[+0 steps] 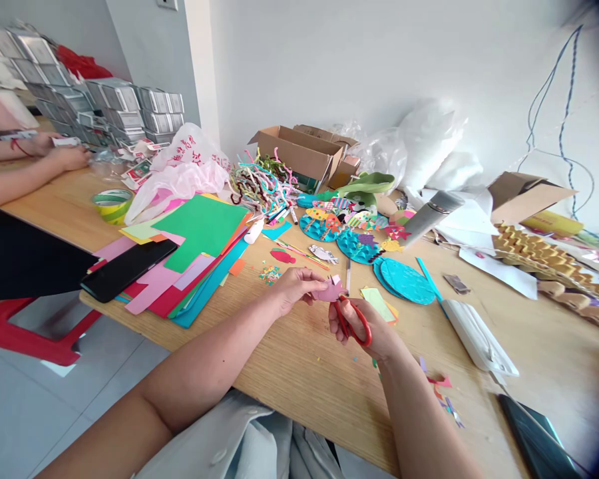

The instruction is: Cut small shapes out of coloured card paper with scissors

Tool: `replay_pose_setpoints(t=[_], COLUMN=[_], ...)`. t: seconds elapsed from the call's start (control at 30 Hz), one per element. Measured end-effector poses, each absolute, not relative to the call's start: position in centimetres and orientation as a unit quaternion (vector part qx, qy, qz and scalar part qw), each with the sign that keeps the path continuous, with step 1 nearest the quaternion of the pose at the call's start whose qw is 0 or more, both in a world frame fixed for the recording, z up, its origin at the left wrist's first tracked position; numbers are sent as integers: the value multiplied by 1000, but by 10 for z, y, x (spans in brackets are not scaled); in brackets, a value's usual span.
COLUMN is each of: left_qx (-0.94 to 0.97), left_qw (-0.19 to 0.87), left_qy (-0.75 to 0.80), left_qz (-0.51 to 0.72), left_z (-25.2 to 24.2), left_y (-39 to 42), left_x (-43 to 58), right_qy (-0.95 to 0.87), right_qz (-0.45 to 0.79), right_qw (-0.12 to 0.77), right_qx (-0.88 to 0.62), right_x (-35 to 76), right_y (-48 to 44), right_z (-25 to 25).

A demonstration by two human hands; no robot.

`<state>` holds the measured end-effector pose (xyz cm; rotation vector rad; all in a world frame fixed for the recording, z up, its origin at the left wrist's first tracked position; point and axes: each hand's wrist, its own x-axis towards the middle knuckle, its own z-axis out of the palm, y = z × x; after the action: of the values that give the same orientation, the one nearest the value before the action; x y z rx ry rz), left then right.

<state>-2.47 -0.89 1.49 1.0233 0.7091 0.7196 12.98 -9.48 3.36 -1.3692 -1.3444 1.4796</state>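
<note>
Between the fingers of my left hand [299, 291] is a small pink paper cutout [330, 290], with a white bit at its top. My right hand [362, 324] grips red-handled scissors [363, 330], whose blades meet the cutout's lower right edge and are partly hidden. Just beyond my hands lie a red paper fish shape [283, 256], a black-and-white fish drawing [323, 253] and a pen [348, 274]. Pale green paper scraps [377, 303] rest to the right of the scissors.
Coloured paper sheets [204, 223] and a black phone [130, 269] are at the left. Blue painted ovals [406, 281], a steel bottle [432, 216] and a white power strip [479, 338] lie rightward. A cardboard box [299, 153] stands behind. Another person's hands [62, 153] are at far left.
</note>
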Motion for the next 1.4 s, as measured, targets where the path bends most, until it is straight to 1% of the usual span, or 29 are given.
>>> replay_pose_setpoints(t=[0.53,1.4], left_qx=[520,484], left_qw=[710,732], left_qy=[334,340], left_qz=[338,339], left_z=[19,20], left_y=[-12,-14], left_x=[-25,-23], right_qy=[-530,-519], right_qz=[588,592], right_qw=[348,353], right_qx=[-503,-506], right_x=[130,130], right_y=[-93,-93], right_z=[31,27])
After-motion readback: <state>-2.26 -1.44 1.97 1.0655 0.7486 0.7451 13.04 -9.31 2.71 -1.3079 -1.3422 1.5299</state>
